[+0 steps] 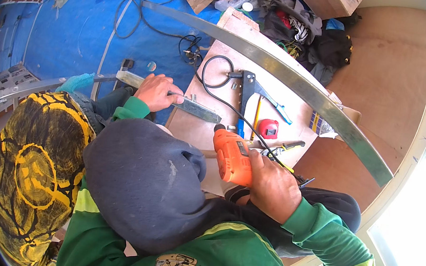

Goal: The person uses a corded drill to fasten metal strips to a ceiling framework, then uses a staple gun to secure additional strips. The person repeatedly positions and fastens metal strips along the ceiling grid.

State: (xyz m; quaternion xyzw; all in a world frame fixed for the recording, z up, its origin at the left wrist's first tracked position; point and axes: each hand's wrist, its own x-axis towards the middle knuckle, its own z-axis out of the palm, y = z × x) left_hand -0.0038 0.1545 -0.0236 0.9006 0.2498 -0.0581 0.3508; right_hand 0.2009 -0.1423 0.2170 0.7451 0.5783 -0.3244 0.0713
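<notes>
Orange drill (233,159) wrapped by right grip (275,191), left grip (155,92) clasping bar (200,110) across board (189,129) edge

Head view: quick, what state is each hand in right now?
Left hand: closed, holding the metal strip.
Right hand: closed, holding the orange power drill.

The orange drill (234,159) sits in my right hand (275,188), its dark nose angled up and leftward — right by one end of the narrow, straight, silvery metal strip (201,111). That strip slants down rightward under my left hand (157,92) — whether bit meets metal, I can't tell.
</notes>
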